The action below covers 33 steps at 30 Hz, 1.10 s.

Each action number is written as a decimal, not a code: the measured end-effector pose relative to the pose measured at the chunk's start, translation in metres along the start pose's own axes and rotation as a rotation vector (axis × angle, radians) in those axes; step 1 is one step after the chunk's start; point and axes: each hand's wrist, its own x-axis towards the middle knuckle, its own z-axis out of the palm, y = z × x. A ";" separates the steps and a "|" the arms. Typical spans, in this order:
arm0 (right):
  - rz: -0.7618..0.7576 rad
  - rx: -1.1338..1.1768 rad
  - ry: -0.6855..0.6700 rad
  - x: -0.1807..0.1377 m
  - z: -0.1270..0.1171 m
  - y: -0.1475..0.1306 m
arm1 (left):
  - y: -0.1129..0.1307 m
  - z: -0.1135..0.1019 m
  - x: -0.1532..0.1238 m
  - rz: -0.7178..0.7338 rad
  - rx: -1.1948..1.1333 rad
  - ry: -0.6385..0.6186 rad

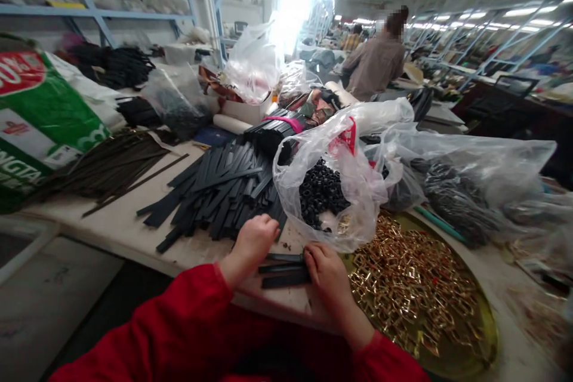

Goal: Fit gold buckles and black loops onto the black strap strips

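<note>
View: head camera, the only one I get from here.
Left grip (253, 243): fingers curled in tight, knuckles up, resting on the bench (120, 224) at the near edge of the big strip pile. I cannot tell if anything is inside the curl.
Right grip (329, 277): fingers pinched on the right end of the short black strips (283, 268), palm over the bench edge.
Short black strips: a few, lying flat and stacked between the two grips, just in front of me. Left ends sit just beside the left wrist.
Strip pile (219, 191): long black strips, loose and fanned out, just behind the left grip.
Banded bundle (286, 122): more black strips tied with a pink band, behind the pile.
Ring bag (320, 191): clear plastic bag, mouth open, black rings inside, just behind the right grip.
Tray (452, 364): round and gold, right of the right grip, full of gold clasps (416, 292).
Second bag (447, 191): clear, with dark parts, behind the tray.
Thin brown rods (111, 167): heaped left of the pile.
Sack (40, 113): green and white, far left.
Sleeves (188, 322): red, both arms.
Other person (373, 65): standing well behind, back turned.
</note>
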 end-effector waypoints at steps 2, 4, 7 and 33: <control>-0.008 -0.024 0.027 -0.004 -0.002 -0.001 | -0.010 -0.005 0.006 -0.112 0.042 -0.041; -0.012 -0.038 0.048 -0.009 -0.008 -0.003 | -0.012 -0.006 0.011 -0.169 0.049 -0.080; -0.028 -0.028 0.078 -0.020 -0.019 -0.009 | -0.010 -0.005 0.013 -0.181 0.034 -0.078; 0.008 0.270 -0.026 -0.057 -0.043 -0.072 | -0.007 -0.014 -0.002 -0.312 -0.129 -0.253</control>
